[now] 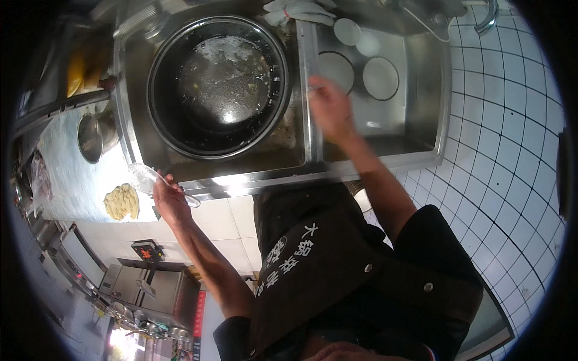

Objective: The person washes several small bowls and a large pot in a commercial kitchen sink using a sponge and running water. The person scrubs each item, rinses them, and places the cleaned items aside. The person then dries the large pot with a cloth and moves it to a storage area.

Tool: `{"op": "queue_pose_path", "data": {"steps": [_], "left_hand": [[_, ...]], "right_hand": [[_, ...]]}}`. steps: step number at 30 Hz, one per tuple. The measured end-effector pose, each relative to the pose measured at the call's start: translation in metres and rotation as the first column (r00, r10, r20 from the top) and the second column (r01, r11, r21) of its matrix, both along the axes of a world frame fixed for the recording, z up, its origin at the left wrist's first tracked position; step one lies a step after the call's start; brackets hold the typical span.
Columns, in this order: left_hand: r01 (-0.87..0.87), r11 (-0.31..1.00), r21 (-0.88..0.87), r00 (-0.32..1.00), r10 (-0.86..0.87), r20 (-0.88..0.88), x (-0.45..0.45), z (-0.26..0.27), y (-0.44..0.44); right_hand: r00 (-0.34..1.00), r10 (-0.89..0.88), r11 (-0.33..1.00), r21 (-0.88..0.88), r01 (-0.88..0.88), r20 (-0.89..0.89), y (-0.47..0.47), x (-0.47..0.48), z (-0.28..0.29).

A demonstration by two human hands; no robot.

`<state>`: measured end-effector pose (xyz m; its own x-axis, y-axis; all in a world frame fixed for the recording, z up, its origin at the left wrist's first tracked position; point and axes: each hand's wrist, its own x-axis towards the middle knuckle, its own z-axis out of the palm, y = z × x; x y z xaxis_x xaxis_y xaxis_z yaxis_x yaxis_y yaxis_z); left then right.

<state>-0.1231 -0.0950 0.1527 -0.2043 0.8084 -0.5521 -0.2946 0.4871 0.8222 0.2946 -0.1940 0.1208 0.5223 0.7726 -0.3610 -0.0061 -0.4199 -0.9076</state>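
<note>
A pale, shiny utensil with a broad end (144,177), possibly a scoop, is in my left hand (170,201) at the front left corner of the steel sink. My right hand (332,108) is blurred above the divider (309,122) between the two basins; whether it holds anything cannot be told. To its left, a large round dark pot (156,113) with shallow liquid and small bits inside sits in the left basin. In the right basin are several pale round dishes, among them a dark-rimmed one (380,78) just right of my right hand.
Left of the sink, a light worktop (67,180) bears a metal pot (90,137) and a yellowish crumpled cloth or dough-like piece (122,201). A whitish bundle (298,12) lies at the sink's back edge. A curved tap (487,20) is at the upper right, by a tiled surface (496,113).
</note>
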Motion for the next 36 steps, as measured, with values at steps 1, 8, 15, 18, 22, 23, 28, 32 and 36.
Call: {"op": "queue_pose_path", "data": {"steps": [1, 8, 15, 18, 22, 23, 28, 32, 36], "left_hand": [[0.021, 1.0, -0.023, 1.0, -0.021, -0.011, 0.0, -0.004, -0.001], [0.184, 0.977, -0.111, 0.979, -0.192, -0.062, 0.032, -0.032, 0.004], [0.198, 0.976, -0.092, 0.956, -0.214, -0.203, 0.034, -0.032, 0.023], [0.164, 0.985, -0.051, 0.949, -0.172, -0.264, 0.01, -0.053, 0.033], [0.214, 0.976, -0.034, 0.841, -0.202, -0.503, -0.021, -0.09, 0.054], [0.231, 0.973, -0.019, 0.794, -0.2, -0.574, -0.025, -0.097, 0.061], [0.217, 0.968, -0.127, 0.578, -0.232, -0.782, -0.024, -0.121, 0.089], [0.301, 0.933, -0.199, 0.728, -0.359, -0.584, -0.028, -0.143, 0.095], [0.315, 0.938, -0.143, 0.732, -0.336, -0.592, 0.001, -0.15, 0.097]], "right_hand": [[0.977, -0.008, 0.999, -0.029, 0.015, 0.215, -0.006, 0.037, -0.006], [0.56, 0.062, 0.978, 0.061, -0.199, 0.826, 0.108, 0.114, -0.006], [0.333, 0.141, 0.95, -0.032, -0.311, 0.933, 0.18, 0.137, -0.04], [0.592, 0.005, 0.931, 0.212, -0.296, 0.806, 0.165, 0.099, -0.007], [0.861, -0.067, 0.945, 0.308, -0.107, 0.503, 0.168, 0.029, -0.009], [0.861, -0.05, 0.956, 0.273, -0.105, 0.506, 0.173, 0.012, -0.02], [0.976, -0.169, 0.983, -0.049, 0.177, 0.137, 0.219, -0.056, -0.176], [0.867, -0.022, 0.954, -0.248, 0.167, 0.498, 0.247, -0.095, -0.25], [0.614, 0.271, 0.963, -0.207, -0.175, 0.741, 0.307, -0.132, -0.281]]}}
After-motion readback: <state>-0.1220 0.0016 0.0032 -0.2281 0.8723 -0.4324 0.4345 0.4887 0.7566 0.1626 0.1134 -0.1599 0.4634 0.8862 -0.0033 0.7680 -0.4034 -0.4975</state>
